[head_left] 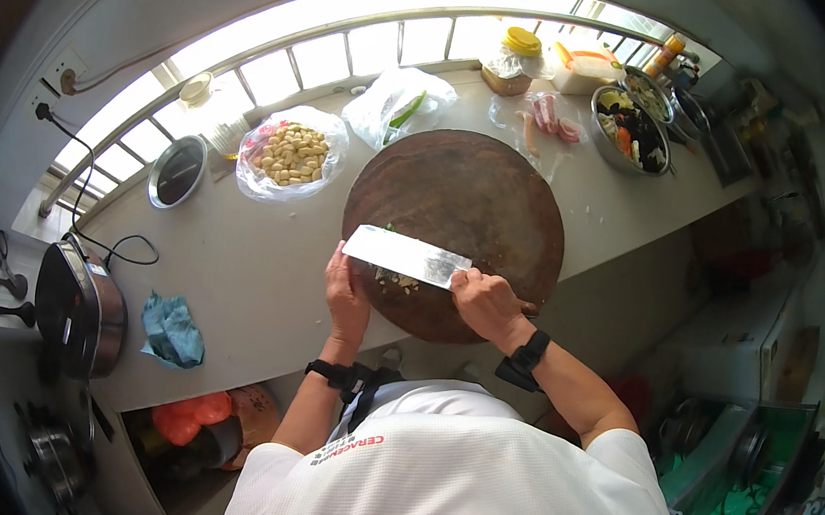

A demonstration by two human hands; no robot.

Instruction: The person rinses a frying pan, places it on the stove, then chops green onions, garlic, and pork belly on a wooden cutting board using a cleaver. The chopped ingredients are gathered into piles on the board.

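My right hand (490,305) grips the handle end of a cleaver (407,254), whose broad blade lies nearly flat over the front part of a round wooden chopping block (465,188). At the block's left edge is my left hand (346,292), its fingers near the far corner of the blade; whether it touches the blade or the block, I cannot tell. Small pale chopped pieces (396,280) lie on the wood just below the blade. A bit of green shows above the blade. The blade hides part of the block.
Left of the block are a plastic bag of pale beans or nuts (291,158), a metal bowl (178,171), a blue cloth (172,330) and an electric pan (83,309). Behind lies a bag with a green vegetable (407,110). Raw meat (551,117) and a bowl of mixed vegetables (631,130) are at back right.
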